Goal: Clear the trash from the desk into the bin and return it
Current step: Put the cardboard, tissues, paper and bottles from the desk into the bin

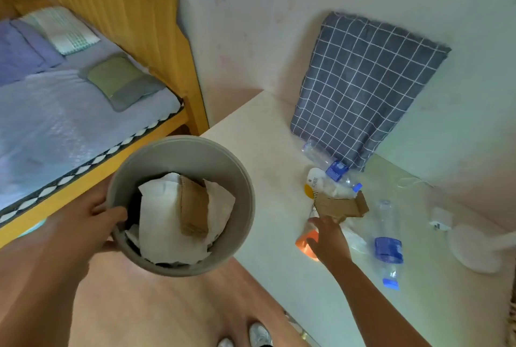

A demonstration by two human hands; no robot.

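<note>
two grips: left hand (95, 214) clenched on round grey bin (223, 167), right hand (329, 237) pinching creased cardboard (339, 207)

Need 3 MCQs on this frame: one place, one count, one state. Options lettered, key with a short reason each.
1. Where is the bin?
A. on the desk
B. held beside the desk edge
C. on the bed

2. How many plastic bottles with blue labels lie on the desk?
A. two
B. four
C. none

3. What is the right hand doing?
A. resting empty on the floor
B. gripping the bin rim
C. lifting a cardboard piece

Key:
1 B, the left hand grips the rim, bin over the floor.
2 A, one bottle by the checked cushion, another near the fan base.
3 C, its fingers pinch the cardboard piece.
</note>
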